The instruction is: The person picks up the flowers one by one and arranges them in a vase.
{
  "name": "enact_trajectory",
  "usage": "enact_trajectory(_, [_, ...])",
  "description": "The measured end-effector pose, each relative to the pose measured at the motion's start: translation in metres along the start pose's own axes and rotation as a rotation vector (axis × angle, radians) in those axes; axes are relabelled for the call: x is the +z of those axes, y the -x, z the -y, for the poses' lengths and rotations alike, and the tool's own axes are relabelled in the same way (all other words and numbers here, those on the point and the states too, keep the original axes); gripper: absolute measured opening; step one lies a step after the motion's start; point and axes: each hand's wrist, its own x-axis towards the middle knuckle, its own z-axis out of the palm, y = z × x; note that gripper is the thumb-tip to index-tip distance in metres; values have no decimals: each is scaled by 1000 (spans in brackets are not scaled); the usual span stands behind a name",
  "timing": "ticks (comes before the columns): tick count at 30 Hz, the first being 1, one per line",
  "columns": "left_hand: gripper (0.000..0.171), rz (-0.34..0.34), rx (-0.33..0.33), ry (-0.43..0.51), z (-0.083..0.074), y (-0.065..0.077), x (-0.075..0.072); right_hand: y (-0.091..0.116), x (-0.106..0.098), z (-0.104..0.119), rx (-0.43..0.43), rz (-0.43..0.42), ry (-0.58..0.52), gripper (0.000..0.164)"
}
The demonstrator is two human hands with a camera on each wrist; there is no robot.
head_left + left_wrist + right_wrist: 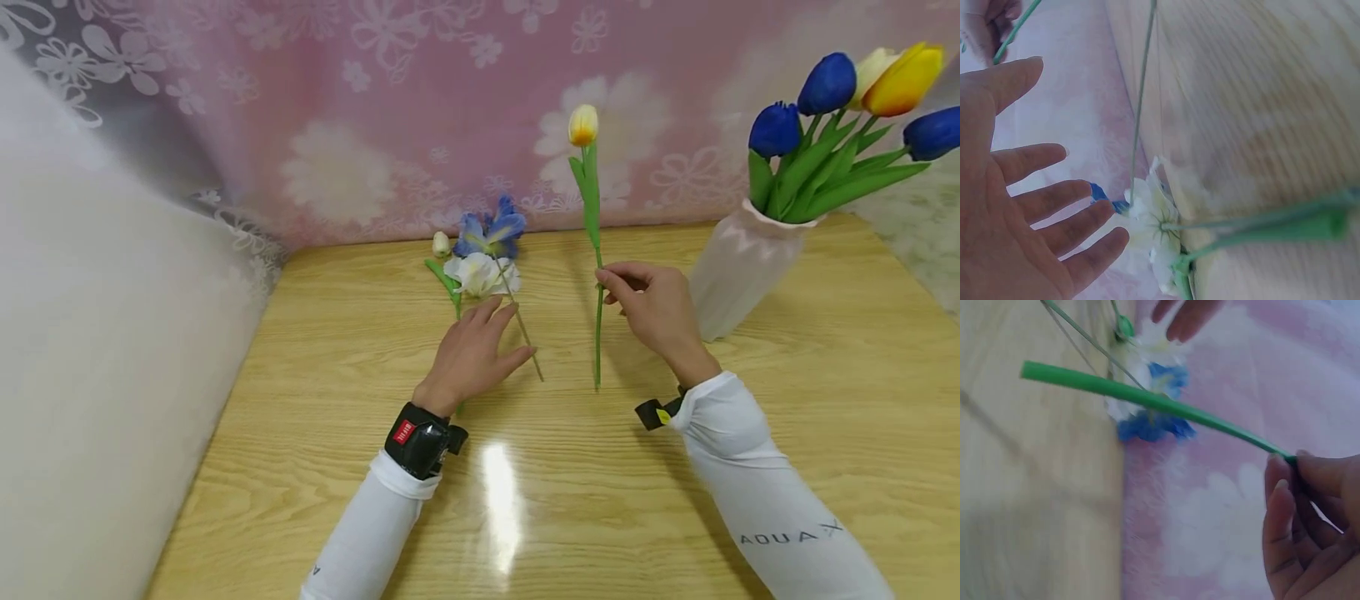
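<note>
My right hand (656,308) pinches the green stem of a yellow-and-white artificial tulip (582,127) between thumb and fingers, the bloom pointing up. In the right wrist view the stem's cut end (1038,371) sticks out beyond the fingertips. With fingers spread, my left hand (472,350) hovers over the flowers lying at the table's back. Those are a blue flower (491,232), a white ruffled flower (482,274) and a small white tulip (441,244). In the left wrist view the palm (1010,212) holds nothing, and thin stems pass beside it.
A pale pink vase (738,267) stands at the right, holding blue tulips (827,83), a yellow-orange tulip (903,79) and a whitish one. Behind the wooden table (337,433) hangs a pink floral curtain (450,108). A white surface (90,333) borders the left side.
</note>
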Motion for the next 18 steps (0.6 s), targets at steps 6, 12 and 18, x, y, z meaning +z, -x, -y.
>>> enact_trajectory(6, [67,11,57,16,-14,-8,1,0,-27,12,-113,-116,-56,25])
enact_trajectory(12, [67,10,97,-10,-31,-18,1,0,-54,19,-239,-253,-44,15])
enact_trajectory(18, [66,6,163,-15,-44,-28,0,1,-79,22,-304,-359,14,15])
